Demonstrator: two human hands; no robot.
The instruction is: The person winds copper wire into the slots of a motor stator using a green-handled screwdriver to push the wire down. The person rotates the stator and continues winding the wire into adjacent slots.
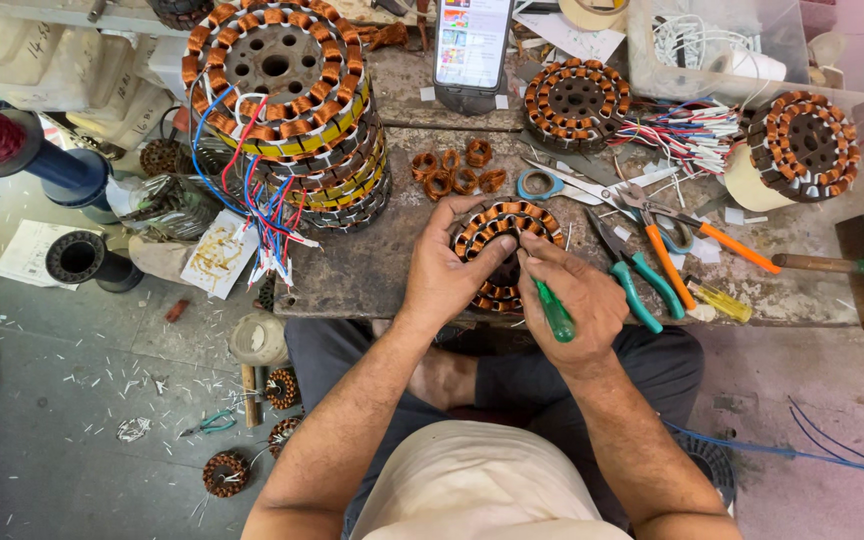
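My left hand grips a copper-wound stator at the bench edge; my right hand holds a green-handled screwdriver, its tip against the windings. A slip could nick the wire. Just right lie pliers; beyond left, stacked stators on the worn workbench.

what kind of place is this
Likely a small motor rewinding workshop: a stack of copper-wound stators, pliers on a worn workbench, and both hands working one stator.
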